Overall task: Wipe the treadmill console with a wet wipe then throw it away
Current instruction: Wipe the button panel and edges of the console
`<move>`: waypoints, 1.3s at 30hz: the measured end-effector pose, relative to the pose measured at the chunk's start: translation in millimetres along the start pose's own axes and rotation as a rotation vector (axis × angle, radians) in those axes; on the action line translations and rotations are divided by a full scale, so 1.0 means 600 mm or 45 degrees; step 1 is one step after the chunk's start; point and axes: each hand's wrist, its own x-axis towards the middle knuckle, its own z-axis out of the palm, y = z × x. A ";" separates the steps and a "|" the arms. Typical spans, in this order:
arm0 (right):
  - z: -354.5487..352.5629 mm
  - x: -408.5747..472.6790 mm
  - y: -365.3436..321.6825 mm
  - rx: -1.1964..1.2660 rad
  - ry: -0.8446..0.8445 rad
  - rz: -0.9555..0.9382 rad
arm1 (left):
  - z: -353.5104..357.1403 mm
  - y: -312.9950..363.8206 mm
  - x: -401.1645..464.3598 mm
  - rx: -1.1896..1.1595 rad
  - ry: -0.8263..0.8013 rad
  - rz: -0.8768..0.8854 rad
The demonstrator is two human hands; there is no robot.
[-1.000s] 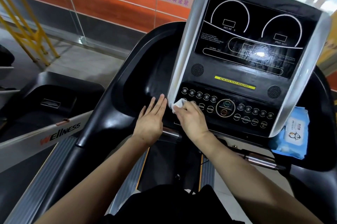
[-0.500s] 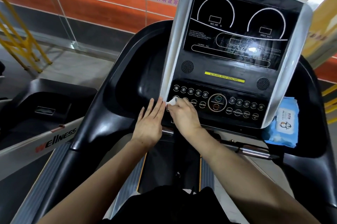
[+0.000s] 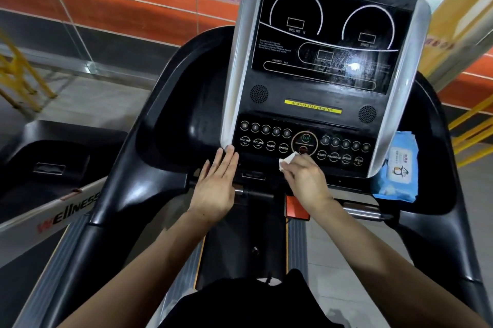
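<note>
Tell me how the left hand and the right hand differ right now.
The left hand lies open and flat with fingers extended, holding nothing; the right hand is curled, pinching the white wet wipe. The left hand's fingertips reach the console's lower left silver corner; the right hand presses the wipe on the button panel, just below the START button. Both are bare and at the console's lower edge.

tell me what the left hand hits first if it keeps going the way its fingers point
Probably the console's silver side trim: the left hand lies flat, fingers pointing up at its lower corner, seemingly almost touching.
</note>
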 end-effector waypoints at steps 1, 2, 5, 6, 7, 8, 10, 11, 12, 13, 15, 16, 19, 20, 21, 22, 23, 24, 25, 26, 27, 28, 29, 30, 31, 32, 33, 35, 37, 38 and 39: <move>0.003 0.008 -0.012 0.006 -0.019 -0.022 | -0.001 -0.001 -0.001 -0.005 0.002 -0.004; 0.007 0.018 -0.027 0.015 -0.041 -0.040 | -0.001 -0.002 -0.001 -0.008 0.003 -0.010; 0.019 0.053 -0.088 0.060 -0.095 -0.099 | -0.003 -0.005 -0.002 -0.018 0.026 -0.012; 0.028 0.064 -0.107 0.073 -0.098 -0.121 | -0.004 -0.007 -0.003 -0.019 0.038 -0.012; 0.036 0.074 -0.125 0.087 -0.097 -0.133 | -0.005 -0.010 -0.003 -0.017 0.048 -0.016; 0.043 0.081 -0.139 0.100 -0.095 -0.136 | -0.006 -0.012 -0.003 -0.016 0.052 -0.025; 0.050 0.087 -0.148 0.101 -0.086 -0.144 | -0.010 -0.014 -0.002 -0.015 0.053 -0.046; 0.048 0.086 -0.147 0.090 -0.088 -0.147 | -0.011 -0.013 -0.001 -0.015 0.057 -0.050; 0.046 0.083 -0.140 0.077 -0.091 -0.148 | -0.010 -0.012 0.000 -0.016 0.062 -0.048; 0.043 0.080 -0.131 0.061 -0.093 -0.149 | -0.009 -0.009 0.000 -0.020 0.064 -0.041; 0.037 0.070 -0.110 0.035 -0.096 -0.125 | -0.002 -0.003 0.002 -0.027 0.055 -0.019; 0.034 0.063 -0.098 0.031 -0.103 -0.099 | 0.001 0.001 0.003 -0.026 0.042 -0.007; 0.021 0.039 -0.060 0.041 -0.100 -0.035 | 0.011 0.017 0.009 -0.007 0.001 0.028; 0.015 0.032 -0.047 0.043 -0.095 -0.013 | 0.014 0.025 0.012 -0.002 -0.006 0.041; 0.009 0.026 -0.034 0.039 -0.087 0.013 | 0.016 0.033 0.014 0.004 -0.008 0.053; 0.004 0.019 -0.021 0.032 -0.078 0.037 | 0.018 0.041 0.017 0.010 -0.009 0.067; -0.002 0.014 -0.010 0.023 -0.069 0.057 | 0.021 0.051 0.020 0.015 -0.010 0.082; -0.008 0.009 0.001 0.015 -0.063 0.074 | 0.024 0.061 0.023 0.020 -0.014 0.102; -0.015 0.004 0.012 0.007 -0.060 0.083 | 0.027 0.071 0.026 0.026 -0.016 0.127; -0.022 -0.002 0.021 -0.002 -0.062 0.086 | 0.031 0.083 0.030 0.034 -0.015 0.152; -0.030 -0.007 0.031 -0.015 -0.064 0.086 | 0.035 0.095 0.035 0.041 -0.013 0.173; -0.037 -0.012 0.041 -0.028 -0.071 0.090 | 0.038 0.107 0.040 0.046 -0.015 0.187; -0.044 -0.017 0.052 -0.034 -0.080 0.095 | 0.043 0.119 0.044 0.051 -0.020 0.196; -0.051 -0.021 0.063 -0.038 -0.086 0.100 | 0.046 0.132 0.048 0.060 -0.021 0.204; -0.057 -0.026 0.074 -0.040 -0.086 0.104 | 0.050 0.145 0.052 0.068 -0.018 0.209; -0.064 -0.030 0.085 -0.041 -0.085 0.112 | 0.054 0.158 0.055 0.075 -0.017 0.211; -0.069 -0.034 0.097 -0.037 -0.082 0.126 | 0.057 0.170 0.057 0.079 -0.020 0.211; -0.080 -0.044 0.121 -0.035 -0.077 0.156 | 0.065 0.192 0.062 0.095 -0.030 0.210; -0.092 -0.054 0.146 -0.033 -0.077 0.183 | 0.072 0.211 0.067 0.100 -0.040 0.202; -0.098 -0.058 0.157 -0.028 -0.080 0.197 | 0.074 0.220 0.070 0.092 -0.040 0.191; -0.104 -0.064 0.170 -0.028 -0.085 0.210 | 0.076 0.227 0.073 0.079 -0.036 0.177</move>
